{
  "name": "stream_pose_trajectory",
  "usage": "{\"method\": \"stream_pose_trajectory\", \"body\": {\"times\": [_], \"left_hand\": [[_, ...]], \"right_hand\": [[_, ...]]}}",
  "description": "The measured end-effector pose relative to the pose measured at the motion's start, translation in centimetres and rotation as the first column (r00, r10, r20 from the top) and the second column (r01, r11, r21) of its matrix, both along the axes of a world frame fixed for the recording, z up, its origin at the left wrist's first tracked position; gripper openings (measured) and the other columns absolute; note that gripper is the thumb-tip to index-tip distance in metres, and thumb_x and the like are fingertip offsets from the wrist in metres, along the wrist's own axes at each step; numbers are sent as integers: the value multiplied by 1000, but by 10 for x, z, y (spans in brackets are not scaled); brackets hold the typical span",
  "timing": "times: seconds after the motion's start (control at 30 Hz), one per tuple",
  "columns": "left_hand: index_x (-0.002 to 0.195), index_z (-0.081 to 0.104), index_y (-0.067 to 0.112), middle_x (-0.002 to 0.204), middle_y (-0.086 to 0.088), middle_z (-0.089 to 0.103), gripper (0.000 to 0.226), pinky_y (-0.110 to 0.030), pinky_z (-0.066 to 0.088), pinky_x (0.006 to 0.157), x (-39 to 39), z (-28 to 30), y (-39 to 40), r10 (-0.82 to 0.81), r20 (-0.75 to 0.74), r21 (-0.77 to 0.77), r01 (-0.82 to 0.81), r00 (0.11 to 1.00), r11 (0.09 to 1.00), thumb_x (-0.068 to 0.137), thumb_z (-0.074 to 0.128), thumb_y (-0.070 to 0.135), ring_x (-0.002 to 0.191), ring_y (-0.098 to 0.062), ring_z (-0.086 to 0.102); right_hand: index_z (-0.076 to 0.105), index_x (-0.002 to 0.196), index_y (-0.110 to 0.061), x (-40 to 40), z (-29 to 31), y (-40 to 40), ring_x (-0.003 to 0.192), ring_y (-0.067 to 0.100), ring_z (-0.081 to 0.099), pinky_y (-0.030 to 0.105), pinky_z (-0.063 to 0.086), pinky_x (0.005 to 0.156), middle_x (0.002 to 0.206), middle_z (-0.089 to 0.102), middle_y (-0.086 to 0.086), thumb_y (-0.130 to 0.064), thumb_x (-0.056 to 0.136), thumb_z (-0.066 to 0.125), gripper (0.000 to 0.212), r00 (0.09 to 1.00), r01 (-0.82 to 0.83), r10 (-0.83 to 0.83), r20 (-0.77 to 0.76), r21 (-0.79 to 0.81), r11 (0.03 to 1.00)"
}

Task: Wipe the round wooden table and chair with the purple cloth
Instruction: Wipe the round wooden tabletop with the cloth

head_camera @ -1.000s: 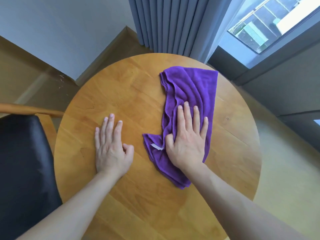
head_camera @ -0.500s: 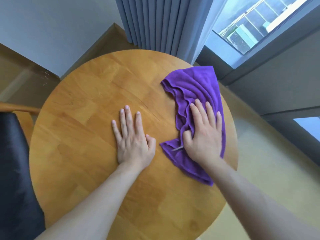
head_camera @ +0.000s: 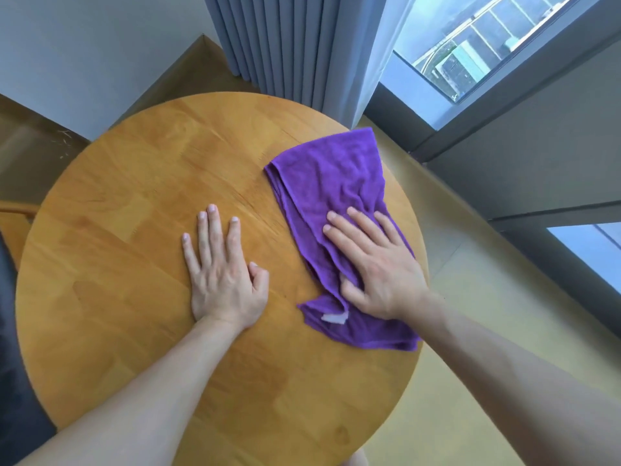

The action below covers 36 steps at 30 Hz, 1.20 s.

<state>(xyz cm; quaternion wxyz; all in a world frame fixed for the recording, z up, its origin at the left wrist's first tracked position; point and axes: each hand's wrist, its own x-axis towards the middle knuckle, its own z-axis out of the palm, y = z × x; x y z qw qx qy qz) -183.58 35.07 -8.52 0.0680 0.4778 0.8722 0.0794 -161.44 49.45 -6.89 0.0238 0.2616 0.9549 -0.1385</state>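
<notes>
Purple cloth partly hidden under right hand.

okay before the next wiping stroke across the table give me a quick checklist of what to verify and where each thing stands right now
1. Right hand flat on the purple cloth, fingers straight: ok.
2. Left hand flat on the bare wood, bracing the round table: ok.
3. Cloth fully on the tabletop: not ok, its near right corner hangs past the table's edge.
4. Cloth spread smooth: not ok, it is bunched and wrinkled under the palm, with a white tag showing.
5. Path to the left of the cloth free of objects: ok, apart from the left hand.
6. Chair wiped: cannot tell, only its dark seat edge shows.
</notes>
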Motion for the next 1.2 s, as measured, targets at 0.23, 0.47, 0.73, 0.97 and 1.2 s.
{"method": "stream_pose_trajectory", "body": {"times": [0.23, 0.47, 0.73, 0.97, 1.2], "left_hand": [[155, 30, 1, 169, -22, 11, 85, -61, 5, 125, -1, 2, 1, -3, -18, -27, 3, 1000, 1000, 76, 43, 28, 158, -33, 5], [154, 33, 3, 169, -20, 13, 85, -60, 7, 125, 0, 2, 0, 5, -7, -2, -5, 1000, 1000, 73, 45, 28, 159, -32, 7], [158, 33, 11, 170, -19, 11, 86, -60, 3, 125, -2, 1, 2, 6, 7, -17, -6, 1000, 1000, 74, 45, 30, 158, -34, 5], [162, 25, 24, 172, -8, 9, 86, -63, 1, 124, 0, 1, -1, -32, -4, -52, 32, 999, 998, 78, 40, 31, 158, -37, -1], [160, 28, 24, 172, -7, 13, 87, -59, 2, 126, -2, 0, 0, -16, -7, -34, 16, 1000, 999, 75, 44, 31, 159, -33, 3]], "right_hand": [[36, 158, -19, -62, 3, 3, 158, 27, 14, 56, 6, 126, 169, 25, -3, -43, 85, 41, 78, 822, 570, -570, 11, -1, 822], [25, 162, -13, -52, 2, -55, 159, 30, 7, 61, 10, 124, 172, 15, 4, -44, 91, 41, 79, 919, 391, -389, 55, -18, 920], [45, 154, -19, 12, -3, 19, 155, 24, 26, 56, 20, 123, 165, 35, -4, -39, 86, 50, 72, 985, 151, -152, -83, -16, 988], [28, 161, -17, -70, 3, -50, 159, 25, 6, 55, 4, 126, 172, 15, -2, -41, 84, 42, 82, 633, 774, -773, 49, -51, 631], [32, 160, -10, -28, -2, -48, 158, 30, 11, 61, 14, 123, 170, 20, 8, -44, 89, 51, 81, 999, -33, 32, -30, -46, 998]]}}
